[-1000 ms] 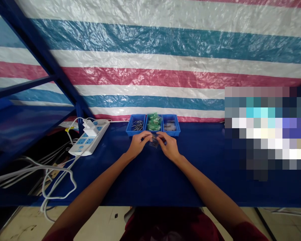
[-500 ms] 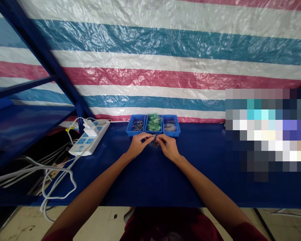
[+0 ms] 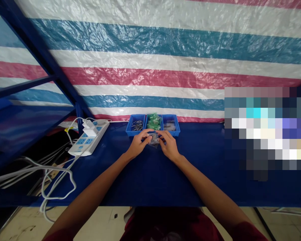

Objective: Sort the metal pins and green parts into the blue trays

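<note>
Between my two hands is a small clear plastic bag (image 3: 154,138) with small metal pieces inside, too small to name. My left hand (image 3: 139,143) grips its left side between thumb and fingers. On the right side, my right hand (image 3: 168,144) pinches it the same way. Just beyond my fingers stand three blue bins in a row. The left bin (image 3: 134,133) holds small dark and silvery metal pieces. Green packets (image 3: 154,121) are heaped in the middle one. In the right bin lie clear plastic bags (image 3: 169,126).
A white power strip (image 3: 90,139) with a plugged-in white adapter (image 3: 89,129) lies on the left of the blue table (image 3: 153,180). White cables (image 3: 57,170) loop over the left edge. A striped plastic sheet (image 3: 150,78) hangs behind. The right side is blurred out by large blocks.
The plastic bag now lies flatter and wider between my hands, its metal contents showing more. My fingers have shifted to its two sides and spread along its upper edge.
</note>
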`<state>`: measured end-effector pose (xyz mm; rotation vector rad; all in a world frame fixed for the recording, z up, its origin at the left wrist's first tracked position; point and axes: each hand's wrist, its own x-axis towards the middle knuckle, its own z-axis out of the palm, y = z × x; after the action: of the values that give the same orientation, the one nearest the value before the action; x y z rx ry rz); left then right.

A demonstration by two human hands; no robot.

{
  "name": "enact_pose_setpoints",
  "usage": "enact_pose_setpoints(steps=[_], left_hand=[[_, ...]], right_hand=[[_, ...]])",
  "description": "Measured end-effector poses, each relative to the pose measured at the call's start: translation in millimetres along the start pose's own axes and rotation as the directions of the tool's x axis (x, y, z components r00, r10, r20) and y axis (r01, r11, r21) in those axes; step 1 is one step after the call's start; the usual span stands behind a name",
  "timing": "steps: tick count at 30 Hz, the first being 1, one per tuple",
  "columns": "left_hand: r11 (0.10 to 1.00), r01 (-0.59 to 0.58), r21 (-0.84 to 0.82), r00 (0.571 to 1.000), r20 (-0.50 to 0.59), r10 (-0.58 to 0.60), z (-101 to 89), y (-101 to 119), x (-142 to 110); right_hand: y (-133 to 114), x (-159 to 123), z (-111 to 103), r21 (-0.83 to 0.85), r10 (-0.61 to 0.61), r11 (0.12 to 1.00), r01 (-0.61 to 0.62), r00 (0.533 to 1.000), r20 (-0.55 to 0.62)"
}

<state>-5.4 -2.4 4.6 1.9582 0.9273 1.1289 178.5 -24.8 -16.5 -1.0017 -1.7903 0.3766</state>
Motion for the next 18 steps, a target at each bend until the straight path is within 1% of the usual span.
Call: enact_pose_setpoints(steps=[4, 7, 9, 11, 14, 15, 16, 18], left_hand=[[0.993, 0.038, -0.109, 0.999, 0.015, -0.037, 0.2, 2.6, 0.8], [0.987, 0.060, -0.147, 0.998, 0.026, -0.057, 0.0, 2.2, 1.2], [0.987, 0.054, -0.154, 0.998, 0.039, -0.048, -0.4, 1.4, 1.5], [0.994, 0.031, -0.104, 0.999, 0.033, -0.028, -0.7, 1.2, 1.9], [0.999, -0.014, 0.049, 1.000, -0.023, 0.015, -0.6, 2.1, 2.5], [0.997, -0.025, 0.076, 0.999, -0.038, 0.028, -0.4, 2.4, 2.6], [0.996, -0.028, 0.081, 0.998, -0.045, 0.032, 0.0, 2.5, 2.6], [0.999, -0.010, 0.032, 0.999, -0.039, 0.011, 0.7, 2.1, 2.4]], right_hand=[[-1.1, 0.1, 0.4, -0.034, -0.034, 0.999, 0.035, 0.999, 0.015], [-2.7, 1.5, -0.6, -0.054, -0.047, 0.997, 0.045, 0.998, -0.030], [-3.8, 2.3, -1.2, -0.054, -0.038, 0.998, 0.035, 0.997, -0.062], [-5.0, 2.8, -1.6, -0.051, -0.015, 0.999, 0.011, 0.997, -0.075], [-6.6, 2.5, -1.0, -0.039, 0.011, 0.999, -0.013, 0.998, -0.065], [-6.7, 2.3, -0.6, -0.030, 0.017, 0.999, -0.018, 0.999, -0.052], [-6.6, 1.9, -0.2, -0.019, 0.025, 1.000, -0.025, 0.999, -0.037], [-5.6, 1.1, 0.6, -0.002, 0.048, 0.999, -0.048, 0.999, -0.007]])
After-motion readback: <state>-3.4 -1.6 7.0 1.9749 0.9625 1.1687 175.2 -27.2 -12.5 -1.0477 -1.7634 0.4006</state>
